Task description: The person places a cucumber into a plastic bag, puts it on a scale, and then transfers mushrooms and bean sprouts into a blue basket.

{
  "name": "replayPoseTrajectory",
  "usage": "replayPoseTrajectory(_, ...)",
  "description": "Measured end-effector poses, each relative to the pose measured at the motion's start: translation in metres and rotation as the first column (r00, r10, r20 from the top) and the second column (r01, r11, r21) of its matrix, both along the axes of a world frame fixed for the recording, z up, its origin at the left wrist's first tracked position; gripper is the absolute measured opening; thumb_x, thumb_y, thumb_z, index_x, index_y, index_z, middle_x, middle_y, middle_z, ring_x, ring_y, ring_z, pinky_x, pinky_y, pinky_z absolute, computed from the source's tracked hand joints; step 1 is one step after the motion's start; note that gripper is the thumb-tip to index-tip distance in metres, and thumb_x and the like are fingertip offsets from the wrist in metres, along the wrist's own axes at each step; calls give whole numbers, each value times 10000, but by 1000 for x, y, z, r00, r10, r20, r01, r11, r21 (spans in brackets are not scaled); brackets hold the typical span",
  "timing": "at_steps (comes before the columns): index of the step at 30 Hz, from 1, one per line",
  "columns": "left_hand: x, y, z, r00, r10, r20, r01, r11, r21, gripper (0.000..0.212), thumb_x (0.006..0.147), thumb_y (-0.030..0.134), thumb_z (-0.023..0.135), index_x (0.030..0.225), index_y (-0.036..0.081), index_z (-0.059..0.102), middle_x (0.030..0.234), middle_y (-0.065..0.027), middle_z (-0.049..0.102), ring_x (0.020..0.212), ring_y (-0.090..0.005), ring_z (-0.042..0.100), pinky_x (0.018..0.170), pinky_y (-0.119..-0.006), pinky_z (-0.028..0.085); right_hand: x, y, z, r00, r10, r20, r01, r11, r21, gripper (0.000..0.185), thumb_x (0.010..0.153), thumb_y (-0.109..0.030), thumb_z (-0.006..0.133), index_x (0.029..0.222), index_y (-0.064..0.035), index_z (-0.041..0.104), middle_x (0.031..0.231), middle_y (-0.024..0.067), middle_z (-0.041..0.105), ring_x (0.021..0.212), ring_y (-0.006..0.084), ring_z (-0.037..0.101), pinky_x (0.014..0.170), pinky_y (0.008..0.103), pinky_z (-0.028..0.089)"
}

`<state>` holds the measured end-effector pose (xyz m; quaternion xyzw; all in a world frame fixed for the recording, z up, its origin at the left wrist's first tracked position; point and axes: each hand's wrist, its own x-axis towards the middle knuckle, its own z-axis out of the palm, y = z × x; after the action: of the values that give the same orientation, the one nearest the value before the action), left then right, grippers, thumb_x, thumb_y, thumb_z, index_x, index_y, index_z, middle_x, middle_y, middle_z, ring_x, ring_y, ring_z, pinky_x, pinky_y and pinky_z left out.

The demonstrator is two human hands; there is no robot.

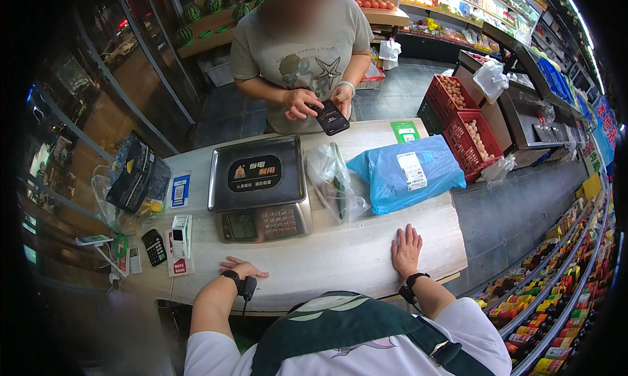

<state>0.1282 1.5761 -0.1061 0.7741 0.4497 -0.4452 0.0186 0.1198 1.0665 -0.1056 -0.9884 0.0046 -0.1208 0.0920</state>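
My left hand [244, 266] rests on the counter [338, 258] below the weighing scale [260, 184], holding nothing. Flat on the counter's right part lies my right hand [406, 248], fingers slightly apart, below a blue plastic parcel [407, 172] with a white label. Between scale and parcel is a clear plastic bag [336, 184] with something green inside. The scale's metal pan bears only a printed sticker. Across the counter a person [304, 67] holds a black smartphone [331, 117] and touches its screen with a finger.
A calculator [154, 247], a card terminal [181, 236] and a blue code card [180, 190] are at the left, near a black basket [135, 174]. A green code card [406, 131] lies at the far edge. Red crates [473, 143] of eggs stand beyond the counter; bottle shelves [554, 297] line the right.
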Motion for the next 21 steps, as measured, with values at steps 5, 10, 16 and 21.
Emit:
replayPoseTrajectory(5,-6,-2,9,994,-34,104,42,996,-73,1646,435,630,868,1356,-124,-269,1404,-461,-188,1347,-593,-64,1083,-639,135,-3,-2,3,1000,-21,-3,21,1000,15,430,888,-218,547,1280,-50,495,1430,225,350,1311,388,327,1085,548,223)
replayPoseTrajectory(10,-2,-2,14,993,29,115,-20,997,-75,1674,367,579,911,1408,-44,-242,1475,-369,-167,1379,-535,-100,1105,-637,68,-2,1,5,1000,-10,23,9,999,33,404,891,-180,527,1271,-48,496,1405,234,376,1302,400,336,1079,563,221)
replayPoseTrajectory(16,-6,6,6,997,-55,47,57,997,-59,1637,406,629,876,1419,-63,-207,1483,-362,-151,1397,-512,-54,1120,-606,89,0,0,-2,998,0,66,-1,1000,11,376,890,-153,520,1253,-55,509,1400,228,384,1292,396,345,1076,562,229)
replayPoseTrajectory(21,-3,2,10,999,-30,13,31,995,-94,1692,368,644,881,1384,-80,-262,1461,-380,-193,1382,-521,-113,1121,-595,88,-2,1,4,999,-24,49,23,999,25,380,884,-141,517,1256,-61,513,1397,224,392,1288,390,356,1079,552,232)
